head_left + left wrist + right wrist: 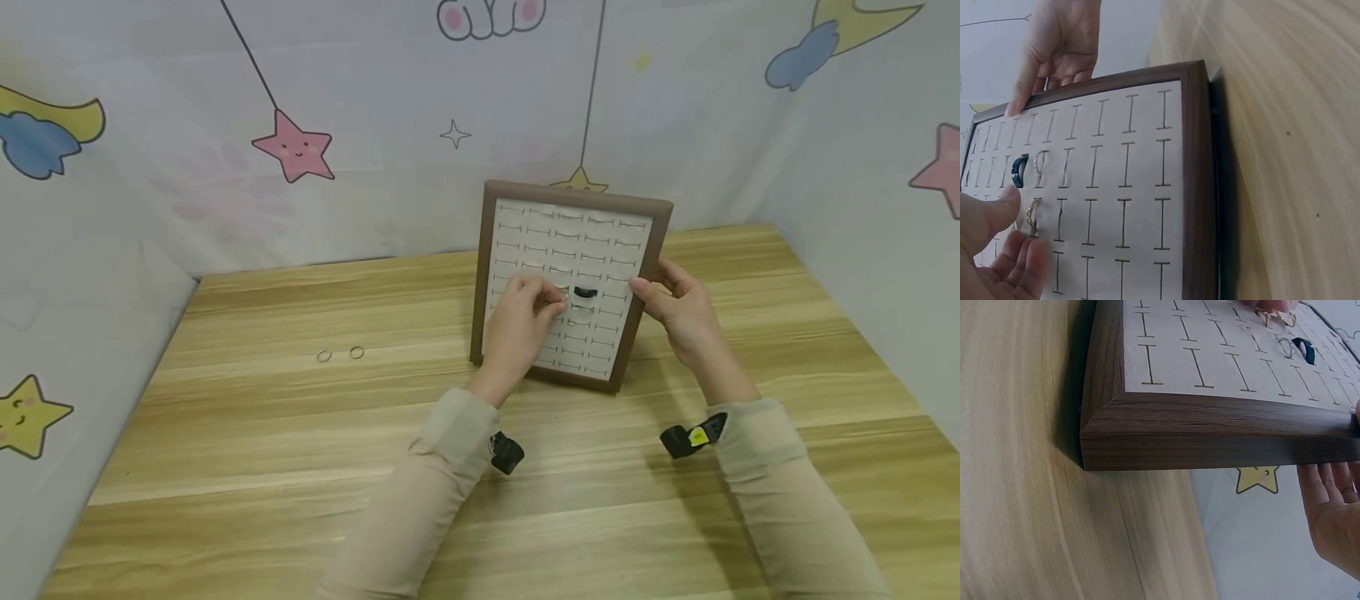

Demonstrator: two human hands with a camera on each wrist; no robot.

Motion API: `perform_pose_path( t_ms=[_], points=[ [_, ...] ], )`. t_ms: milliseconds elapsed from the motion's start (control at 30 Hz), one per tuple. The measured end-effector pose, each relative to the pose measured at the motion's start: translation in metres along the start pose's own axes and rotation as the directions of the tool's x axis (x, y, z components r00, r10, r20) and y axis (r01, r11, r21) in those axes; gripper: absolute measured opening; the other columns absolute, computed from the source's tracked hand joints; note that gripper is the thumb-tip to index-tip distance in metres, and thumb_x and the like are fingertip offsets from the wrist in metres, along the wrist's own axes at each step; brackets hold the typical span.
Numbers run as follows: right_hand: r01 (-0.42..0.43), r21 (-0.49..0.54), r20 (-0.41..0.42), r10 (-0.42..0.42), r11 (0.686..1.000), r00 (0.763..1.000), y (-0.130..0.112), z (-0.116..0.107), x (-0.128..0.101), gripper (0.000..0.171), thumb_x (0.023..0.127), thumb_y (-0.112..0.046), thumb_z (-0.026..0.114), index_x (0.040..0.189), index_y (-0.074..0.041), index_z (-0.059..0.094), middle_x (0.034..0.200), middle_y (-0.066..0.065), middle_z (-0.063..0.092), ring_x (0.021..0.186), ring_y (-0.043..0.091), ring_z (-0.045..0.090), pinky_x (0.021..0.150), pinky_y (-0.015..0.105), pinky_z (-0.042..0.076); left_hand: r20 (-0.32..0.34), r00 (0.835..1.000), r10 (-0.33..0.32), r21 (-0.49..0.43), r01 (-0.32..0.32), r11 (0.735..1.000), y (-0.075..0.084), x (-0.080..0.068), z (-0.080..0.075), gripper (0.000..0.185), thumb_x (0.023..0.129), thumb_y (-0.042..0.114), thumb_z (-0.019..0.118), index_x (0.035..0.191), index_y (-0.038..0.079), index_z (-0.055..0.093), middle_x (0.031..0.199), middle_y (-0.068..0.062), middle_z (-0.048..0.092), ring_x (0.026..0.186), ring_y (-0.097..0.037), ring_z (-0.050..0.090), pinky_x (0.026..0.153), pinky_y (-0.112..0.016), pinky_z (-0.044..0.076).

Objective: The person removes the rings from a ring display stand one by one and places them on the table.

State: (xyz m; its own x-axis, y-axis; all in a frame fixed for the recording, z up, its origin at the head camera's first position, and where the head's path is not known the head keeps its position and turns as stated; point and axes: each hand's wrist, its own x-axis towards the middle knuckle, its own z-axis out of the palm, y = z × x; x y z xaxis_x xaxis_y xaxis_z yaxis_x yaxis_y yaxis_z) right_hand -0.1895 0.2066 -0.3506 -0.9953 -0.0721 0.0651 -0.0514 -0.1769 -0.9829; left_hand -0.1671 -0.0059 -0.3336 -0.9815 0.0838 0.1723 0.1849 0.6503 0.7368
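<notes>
A ring display board point(551, 342) in a brown wooden frame stands tilted back on the table, its pale face covered in rows of slots. My left hand point(519, 321) is at the middle of that face, thumb and fingertips pinching a gold ring point(1018, 222) mostly hidden by them. Beside those fingertips another gold ring point(1033, 215) sits in a slot. A black ring point(585, 292) and a silver ring point(1039, 164) are slotted close by. On the right edge of the frame, my right hand point(684, 321) grips with its thumb in front and fingers behind.
Two loose rings lie on the wooden table point(247, 450) left of the board, a silver ring point(324, 355) and a darker ring point(357, 352). Behind the table hangs a white cloth point(375, 208) printed with stars.
</notes>
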Motion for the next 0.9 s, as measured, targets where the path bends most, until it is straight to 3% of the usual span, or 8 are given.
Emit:
perform_pose_path(
  t_ms=[200, 333, 467, 600, 900],
  points=[
    [-0.006, -0.011, 0.000, 0.006, 1.000, 1.000, 0.000, 0.000, 0.000, 0.057, 0.091, -0.011, 0.064, 0.141, 0.000, 0.040, 0.110, -0.006, 0.055, 0.091, 0.000, 0.060, 0.081, 0.012, 0.053, 0.008, 1.000, -0.026, -0.059, 0.027, 0.998, 0.003, -0.003, -0.005, 0.014, 0.089, 0.025, 0.066, 0.095, 0.013, 0.066, 0.108, -0.002, 0.063, 0.099, -0.017, 0.061, 0.083, -0.030, 0.052],
    [-0.002, -0.011, 0.002, 0.002, 1.000, 1.000, 0.001, 0.000, 0.000, 0.055, 0.091, -0.011, 0.064, 0.140, -0.001, 0.042, 0.110, -0.005, 0.055, 0.092, 0.000, 0.060, 0.081, 0.013, 0.053, -0.004, 0.998, -0.057, -0.085, 0.056, 0.995, 0.003, -0.005, -0.011, 0.014, 0.089, 0.026, 0.067, 0.096, 0.014, 0.065, 0.107, 0.001, 0.067, 0.100, -0.016, 0.063, 0.077, -0.029, 0.053],
    [0.001, -0.009, 0.001, -0.001, 1.000, 1.000, 0.000, 0.000, 0.000, 0.052, 0.090, -0.011, 0.065, 0.137, -0.003, 0.045, 0.110, -0.005, 0.056, 0.091, 0.000, 0.060, 0.081, 0.013, 0.053, -0.023, 0.997, -0.075, -0.103, 0.072, 0.992, 0.000, -0.006, -0.016, 0.020, 0.089, 0.025, 0.067, 0.106, 0.015, 0.064, 0.113, 0.001, 0.067, 0.099, -0.016, 0.064, 0.073, -0.028, 0.053],
    [-0.003, -0.011, -0.002, 0.003, 1.000, 1.000, 0.000, 0.000, 0.000, 0.051, 0.091, -0.011, 0.064, 0.137, -0.003, 0.045, 0.110, -0.005, 0.055, 0.092, 0.000, 0.060, 0.081, 0.012, 0.053, -0.042, 0.996, -0.073, -0.135, 0.066, 0.989, -0.004, -0.005, -0.021, 0.031, 0.089, 0.022, 0.067, 0.119, 0.014, 0.060, 0.121, 0.000, 0.065, 0.101, -0.018, 0.063, 0.077, -0.030, 0.054],
    [0.005, -0.019, -0.003, -0.005, 1.000, 1.000, 0.001, 0.000, 0.000, 0.041, 0.090, -0.011, 0.065, 0.129, -0.011, 0.051, 0.108, -0.005, 0.055, 0.091, 0.000, 0.060, 0.080, 0.012, 0.053, -0.083, 0.993, -0.090, -0.102, 0.081, 0.991, -0.017, -0.008, -0.041, 0.036, 0.088, 0.022, 0.068, 0.123, 0.014, 0.062, 0.122, -0.002, 0.065, 0.099, -0.019, 0.061, 0.076, -0.033, 0.051]
  ],
)
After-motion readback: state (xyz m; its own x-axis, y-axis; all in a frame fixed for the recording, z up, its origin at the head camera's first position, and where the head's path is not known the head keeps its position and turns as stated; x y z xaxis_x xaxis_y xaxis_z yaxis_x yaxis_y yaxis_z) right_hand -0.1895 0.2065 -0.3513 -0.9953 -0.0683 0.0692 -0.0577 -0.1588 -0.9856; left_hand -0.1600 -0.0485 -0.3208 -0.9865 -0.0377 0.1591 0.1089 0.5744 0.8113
